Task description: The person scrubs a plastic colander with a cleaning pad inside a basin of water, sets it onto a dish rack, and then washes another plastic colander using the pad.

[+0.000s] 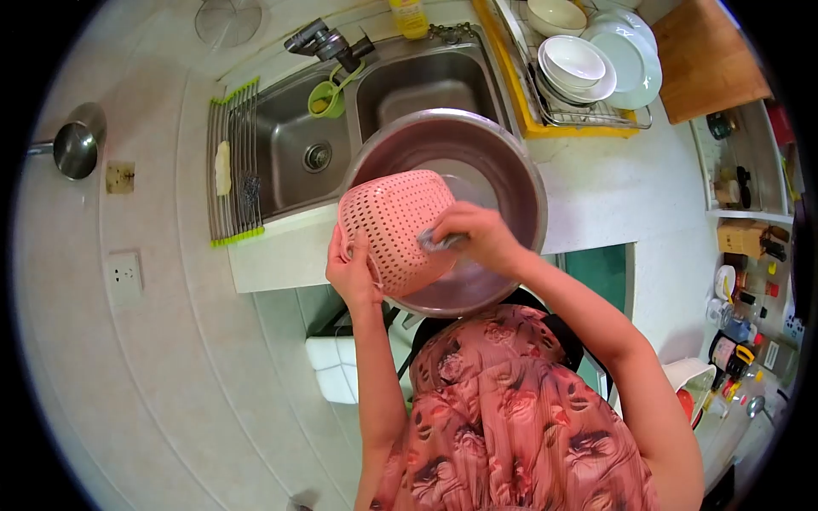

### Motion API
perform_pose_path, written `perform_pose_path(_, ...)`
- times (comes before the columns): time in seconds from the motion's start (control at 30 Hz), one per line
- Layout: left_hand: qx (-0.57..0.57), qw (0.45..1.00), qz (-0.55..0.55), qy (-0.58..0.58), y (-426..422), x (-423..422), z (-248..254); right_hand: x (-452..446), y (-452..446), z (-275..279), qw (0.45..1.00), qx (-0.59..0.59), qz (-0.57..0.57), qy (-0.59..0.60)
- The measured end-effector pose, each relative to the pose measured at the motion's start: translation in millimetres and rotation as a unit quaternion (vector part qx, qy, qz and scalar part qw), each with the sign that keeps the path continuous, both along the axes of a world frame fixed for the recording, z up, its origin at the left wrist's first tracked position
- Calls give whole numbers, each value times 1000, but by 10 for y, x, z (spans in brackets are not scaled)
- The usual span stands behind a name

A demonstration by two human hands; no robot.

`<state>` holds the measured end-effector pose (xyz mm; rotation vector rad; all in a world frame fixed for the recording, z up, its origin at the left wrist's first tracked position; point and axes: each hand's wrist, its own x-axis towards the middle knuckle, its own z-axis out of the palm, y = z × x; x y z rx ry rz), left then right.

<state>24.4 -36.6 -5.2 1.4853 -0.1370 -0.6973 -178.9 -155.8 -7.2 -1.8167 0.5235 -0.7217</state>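
Over the left part of the basin (533, 192), the pink basket (394, 213) tilts between both hands, the left hand's (354, 271) grip pinching its outer edge, the right hand's (482, 238) pinching a grey scrubber (433, 242) against its basin-centre side.

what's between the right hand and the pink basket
In the head view, a small grey wad, perhaps a scrubber or cloth, lies between the right hand and the pink basket.
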Motion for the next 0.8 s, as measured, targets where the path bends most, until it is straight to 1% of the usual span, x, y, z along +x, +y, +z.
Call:
perform_pose_path(0.07,15,1000,13,5,34,8,48,-93,-168,-149,988,-64,-75,122)
perform_pose_path(0.1,19,1000,16,9,23,-6,123,-83,-233,-308,966,-125,-132,182)
perform_pose_path(0.17,7,1000,11,26,36,-9,155,-36,-287,-730,890,-245,-245,296)
perform_pose_path(0.23,-22,998,-2,52,76,1,124,-91,-160,-973,908,-247,-126,315)
perform_pose_path(0.27,-31,995,-28,92,94,39,132,-137,-128,-1065,911,-246,-67,325)
perform_pose_path(0.3,-42,989,-52,135,123,81,138,-185,-165,-1028,944,-152,-33,290)
perform_pose_path(0.33,-52,980,-73,178,158,95,137,-230,-196,-989,956,-95,-69,270)
perform_pose_path(0.4,-66,964,-77,245,213,99,90,-278,-268,-845,964,20,-144,224)
perform_pose_path(0.43,-74,954,-78,278,222,108,73,-274,-257,-545,969,18,-176,173)
perform_pose_path(0.53,-84,950,-72,294,203,6,94,-203,-67,196,982,70,-168,41)
perform_pose_path(0.6,-81,948,-59,301,176,-25,32,-85,122,484,993,27,-115,-6)
perform_pose_path(0.63,-80,948,-53,305,171,-41,-1,-31,206,377,996,5,-88,4)
perform_pose_path(0.73,-63,949,-50,305,222,-15,-24,-65,163,10,980,-65,-183,31)
perform_pose_path(0.77,-64,949,-46,307,254,-13,-38,-150,42,-133,982,-1,-182,46)
perform_pose_path(0.8,-64,948,-44,308,277,-2,-52,-155,27,-71,982,-7,-181,57)
